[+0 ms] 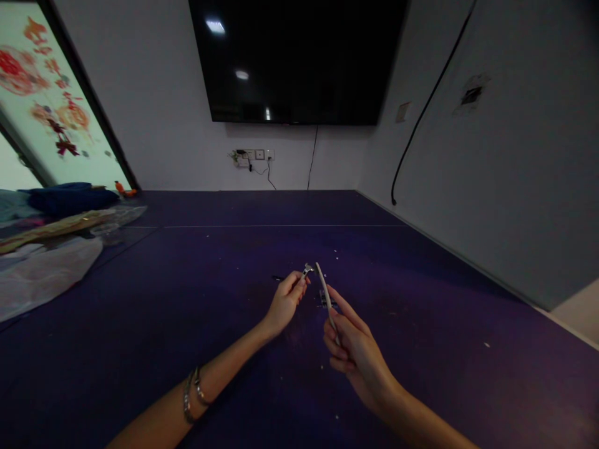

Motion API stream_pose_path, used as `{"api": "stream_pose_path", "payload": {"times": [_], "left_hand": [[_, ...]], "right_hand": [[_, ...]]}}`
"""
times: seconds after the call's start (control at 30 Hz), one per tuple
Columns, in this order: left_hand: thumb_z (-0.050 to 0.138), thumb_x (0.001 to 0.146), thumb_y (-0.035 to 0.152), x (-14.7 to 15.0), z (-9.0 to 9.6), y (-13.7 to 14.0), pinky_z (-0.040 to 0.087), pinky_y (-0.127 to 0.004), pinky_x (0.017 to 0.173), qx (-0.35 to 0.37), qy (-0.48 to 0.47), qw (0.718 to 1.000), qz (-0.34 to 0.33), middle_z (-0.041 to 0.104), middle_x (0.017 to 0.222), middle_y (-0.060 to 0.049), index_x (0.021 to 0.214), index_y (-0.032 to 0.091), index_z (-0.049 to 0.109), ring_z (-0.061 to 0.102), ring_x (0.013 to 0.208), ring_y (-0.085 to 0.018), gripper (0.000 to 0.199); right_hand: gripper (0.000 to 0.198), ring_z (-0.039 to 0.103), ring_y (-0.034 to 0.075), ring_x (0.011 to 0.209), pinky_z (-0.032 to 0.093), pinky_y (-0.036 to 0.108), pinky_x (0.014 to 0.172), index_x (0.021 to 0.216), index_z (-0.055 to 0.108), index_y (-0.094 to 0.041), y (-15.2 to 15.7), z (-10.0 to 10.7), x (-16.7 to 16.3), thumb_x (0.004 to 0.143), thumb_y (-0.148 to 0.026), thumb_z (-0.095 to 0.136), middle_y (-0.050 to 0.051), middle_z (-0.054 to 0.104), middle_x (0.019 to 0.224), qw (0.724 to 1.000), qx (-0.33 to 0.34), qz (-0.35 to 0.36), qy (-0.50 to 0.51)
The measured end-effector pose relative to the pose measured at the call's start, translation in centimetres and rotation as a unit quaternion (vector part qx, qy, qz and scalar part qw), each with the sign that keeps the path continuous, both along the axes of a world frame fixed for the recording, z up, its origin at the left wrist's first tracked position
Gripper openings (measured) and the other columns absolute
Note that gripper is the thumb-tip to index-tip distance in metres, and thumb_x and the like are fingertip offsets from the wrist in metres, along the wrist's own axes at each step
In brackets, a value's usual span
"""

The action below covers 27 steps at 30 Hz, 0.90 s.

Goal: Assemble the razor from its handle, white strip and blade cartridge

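In front of me, my left hand point(286, 299) is closed on a small silver metal tool point(306, 270) with a T-shaped head at its upper end. Two bracelets circle that wrist. My right hand point(350, 343) grips a long, thin, pale, slightly curved handle point(324, 288), held upright. Its top has a darker side that could be bristles, too small to be sure. That tip is close to the silver head; whether they touch I cannot tell. Behind the handle, a small dark patterned item point(322, 299) lies on the purple surface point(210, 349), partly hidden.
A thin dark object point(277, 278) lies beyond my left hand, with small white crumbs scattered around. Clear plastic sheeting point(51, 271) and blue cloth point(70, 198) are heaped at left. A television point(299, 62) hangs above sockets point(255, 154); a black cable point(421, 115) hangs at right.
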<state>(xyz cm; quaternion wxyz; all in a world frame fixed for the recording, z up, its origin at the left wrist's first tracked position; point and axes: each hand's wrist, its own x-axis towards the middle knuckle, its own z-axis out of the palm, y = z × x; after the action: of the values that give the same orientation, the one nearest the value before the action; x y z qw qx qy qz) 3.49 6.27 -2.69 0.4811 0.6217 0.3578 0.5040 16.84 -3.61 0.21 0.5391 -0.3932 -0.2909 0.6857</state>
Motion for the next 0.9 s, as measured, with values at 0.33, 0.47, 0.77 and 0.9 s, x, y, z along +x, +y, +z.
{"api": "stream_pose_path", "payload": {"times": [0.33, 0.47, 0.77, 0.9], "left_hand": [[0.045, 0.082, 0.043, 0.01, -0.06, -0.18, 0.027, -0.019, 0.046, -0.019, 0.005, 1.000, -0.005, 0.040, 0.061, 0.004, 0.082, 0.016, 0.052, 0.035, 0.051, -0.008, 0.028], [0.045, 0.082, 0.044, 0.03, 0.04, -0.20, 0.028, -0.020, 0.047, -0.006, 0.004, 1.000, -0.001, 0.040, 0.061, 0.004, 0.082, 0.016, 0.051, 0.034, 0.050, -0.008, 0.028], [0.044, 0.083, 0.043, 0.08, -0.25, -0.15, 0.027, -0.020, 0.047, -0.010, -0.002, 1.000, -0.008, 0.039, 0.061, 0.004, 0.082, 0.016, 0.051, 0.035, 0.050, -0.008, 0.027], [0.044, 0.084, 0.040, -0.12, -0.12, 0.15, 0.027, -0.020, 0.047, 0.005, -0.018, 1.000, 0.023, 0.039, 0.061, 0.004, 0.082, 0.016, 0.051, 0.034, 0.050, -0.008, 0.025]], "right_hand": [[0.057, 0.021, 0.002, 0.038, 0.008, 0.014, 0.035, 0.131, 0.040, -0.033, 0.08, -0.15, -0.14, 0.077, -0.033, 0.058, -0.008, 0.039, 0.054, 1.000, 0.003, -0.008, 0.005], [0.057, 0.022, 0.003, 0.039, 0.009, 0.015, 0.035, 0.130, 0.040, -0.035, -0.70, -0.29, -0.48, 0.077, -0.034, 0.058, -0.008, 0.038, 0.055, 1.000, -0.009, -0.004, 0.015], [0.057, 0.022, 0.002, 0.039, 0.009, 0.015, 0.036, 0.131, 0.040, -0.034, -0.05, -0.11, -0.11, 0.076, -0.032, 0.058, -0.007, 0.040, 0.056, 1.000, -0.003, -0.010, 0.019], [0.057, 0.022, 0.002, 0.039, 0.009, 0.015, 0.036, 0.130, 0.040, -0.035, -0.87, -0.12, -0.83, 0.077, -0.032, 0.058, -0.007, 0.040, 0.056, 0.999, -0.027, 0.000, 0.028]]}}
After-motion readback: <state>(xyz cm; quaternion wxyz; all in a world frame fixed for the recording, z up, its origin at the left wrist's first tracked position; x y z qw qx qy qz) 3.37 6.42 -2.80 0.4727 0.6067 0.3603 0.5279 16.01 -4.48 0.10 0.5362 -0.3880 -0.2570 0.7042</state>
